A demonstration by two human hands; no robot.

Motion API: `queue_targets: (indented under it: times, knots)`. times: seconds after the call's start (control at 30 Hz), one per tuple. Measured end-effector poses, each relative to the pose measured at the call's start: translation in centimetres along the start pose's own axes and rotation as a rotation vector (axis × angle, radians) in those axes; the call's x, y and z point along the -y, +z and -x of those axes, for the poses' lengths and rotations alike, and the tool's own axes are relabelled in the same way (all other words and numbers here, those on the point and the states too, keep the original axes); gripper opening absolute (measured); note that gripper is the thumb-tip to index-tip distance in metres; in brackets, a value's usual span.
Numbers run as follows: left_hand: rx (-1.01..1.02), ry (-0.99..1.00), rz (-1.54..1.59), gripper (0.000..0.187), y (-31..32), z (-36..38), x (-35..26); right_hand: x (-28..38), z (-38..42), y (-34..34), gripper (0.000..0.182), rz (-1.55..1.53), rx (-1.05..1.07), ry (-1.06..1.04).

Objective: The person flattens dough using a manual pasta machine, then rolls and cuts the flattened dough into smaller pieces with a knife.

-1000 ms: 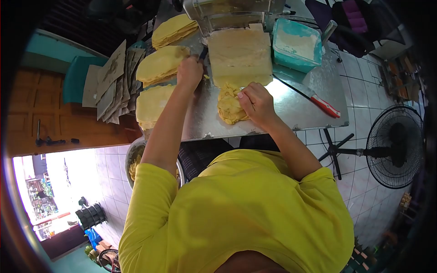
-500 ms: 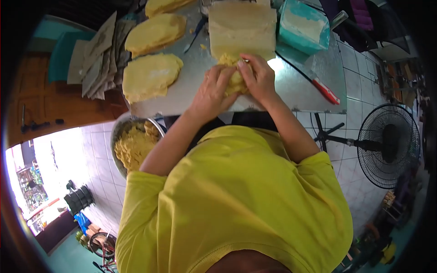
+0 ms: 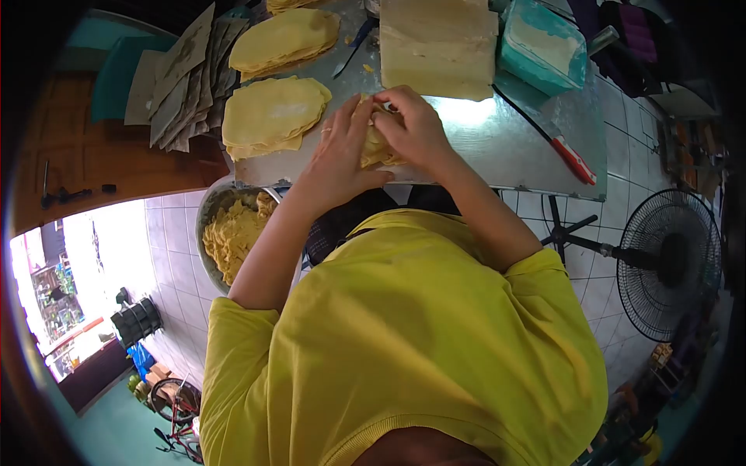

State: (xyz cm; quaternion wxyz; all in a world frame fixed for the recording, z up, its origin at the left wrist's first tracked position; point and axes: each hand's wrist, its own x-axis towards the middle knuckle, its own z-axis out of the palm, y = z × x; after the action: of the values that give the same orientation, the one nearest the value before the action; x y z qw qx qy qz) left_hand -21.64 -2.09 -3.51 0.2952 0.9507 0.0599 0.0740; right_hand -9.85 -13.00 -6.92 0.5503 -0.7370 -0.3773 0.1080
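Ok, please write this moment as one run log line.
left hand: on dough lump | right hand: on dough lump | red-handled knife: on table | stacked dough sheets: at left

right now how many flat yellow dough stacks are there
3, on the table's left: near stack, middle stack, far stack cut off by the frame; more may be hidden.
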Motion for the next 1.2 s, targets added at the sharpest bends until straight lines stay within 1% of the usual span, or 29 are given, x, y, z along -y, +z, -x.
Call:
queue_targets:
  times: [0.03,0.07,0.1,0.13,0.17,0.2,0.27,0.3,0.33,0.37,0.4,0.43,0.5,0.53,0.6,0.63,0.7,0.73,0.8,0.83,0.9,0.93,1.0,1.03,1.1,1.13,1.17,1.2]
  knots:
    - [-0.037,-0.03,-0.119,0.086,0.6,-0.6,-0.3,0.1,-0.1,0.0,0.029,-0.001,0.006,0.005]
    - [-0.072,-0.058,-0.236,0.088,1.0,-1.1,-0.4,0.2,-0.1,0.0,0.033,0.022,0.029,0.046]
    - [-0.068,-0.058,-0.229,0.088,1.0,-1.6,-0.3,0.2,-0.2,-0.1,0.038,0.045,0.048,0.088]
    - [-0.008,-0.109,-0.104,0.088,1.0,-2.2,-0.1,0.2,-0.5,-0.3,0.038,0.048,0.042,0.094]
    - [0.055,-0.161,0.02,0.087,1.0,-2.7,-0.1,0.3,-0.8,-0.5,0.042,0.071,0.126,0.185]
    - [0.061,-0.155,0.021,0.087,1.2,-3.0,0.3,0.2,-1.2,-0.6,0.045,0.092,0.211,0.272]
    - [0.003,-0.015,0.026,0.079,1.8,-3.2,1.3,-0.1,-1.5,-0.2,0.043,0.136,0.168,0.247]
    - [0.005,-0.012,0.025,0.079,2.1,-3.3,1.5,-0.1,-1.8,0.0,0.043,0.181,0.129,0.213]
    - [-0.069,0.023,0.02,0.076,2.5,-3.5,1.9,-0.2,-2.5,0.0,0.043,0.18,0.133,0.217]
    - [-0.146,0.057,0.016,0.073,2.8,-3.4,2.0,0.2,-2.9,-0.4,0.041,0.236,0.215,0.217]
    - [-0.192,0.109,-0.003,0.069,3.0,-3.6,2.4,0.4,-3.1,-0.5,0.045,0.291,0.298,0.218]
    - [-0.189,0.1,0.002,0.069,3.0,-3.8,2.7,0.1,-3.1,-0.2,0.045,0.291,0.307,0.224]
    - [-0.165,0.157,-0.042,0.063,2.7,-4.1,3.1,-0.5,-2.9,0.4,0.054,0.308,0.038,-0.086]
    - [-0.162,0.153,-0.039,0.063,2.6,-4.3,3.3,-0.7,-3.0,0.4,0.054,0.307,0.042,-0.082]
    - [-0.134,0.131,-0.049,0.058,2.5,-4.7,3.6,-1.2,-3.3,0.1,0.051,0.345,0.002,-0.148]
    - [-0.135,0.135,-0.046,0.058,2.3,-5.1,3.6,-1.5,-3.5,0.0,0.051,0.35,0.0,-0.147]
    - [0.006,0.038,-0.006,0.057,1.8,-6.0,3.3,-2.0,-3.8,0.1,0.046,0.376,-0.039,-0.139]
    - [-0.002,0.049,-0.01,0.057,1.6,-6.0,3.1,-2.0,-3.8,0.0,0.046,0.382,-0.048,-0.148]
    - [0.045,-0.087,-0.013,0.065,1.4,-5.7,2.5,-1.7,-3.7,-0.1,0.039,0.395,0.03,-0.001]
    - [0.035,-0.076,-0.018,0.065,1.3,-5.4,2.2,-1.8,-3.5,-0.2,0.039,0.399,0.02,-0.013]
    - [-0.055,-0.067,0.027,0.076,1.2,-4.5,1.8,-2.0,-3.3,-0.6,0.03,0.021,0.041,0.172]
    - [-0.058,-0.063,0.024,0.076,1.3,-3.7,2.0,-2.1,-2.8,-1.1,0.03,0.021,0.038,0.167]
    - [-0.27,0.152,0.131,0.082,1.3,-2.3,2.2,-1.8,-1.1,-2.3,0.031,-0.2,-0.063,0.21]
    - [-0.26,0.143,0.137,0.082,1.5,-1.6,2.1,-2.1,-0.3,-2.2,0.031,-0.202,-0.06,0.224]
    - [-0.112,0.208,-0.154,0.076,1.1,-1.3,1.4,-2.4,0.8,-2.0,0.035,0.064,-0.168,-0.312]
    - [-0.108,0.207,-0.152,0.076,1.3,-1.5,1.5,-2.3,1.3,-1.7,0.042,0.119,-0.083,-0.348]
    - [-0.133,0.225,-0.156,0.073,1.7,-1.8,1.7,-2.0,1.3,-1.2,0.042,0.118,-0.087,-0.343]
    - [-0.157,0.241,-0.158,0.069,2.0,-2.1,2.0,-1.7,1.3,-0.6,0.045,0.322,-0.111,-0.382]
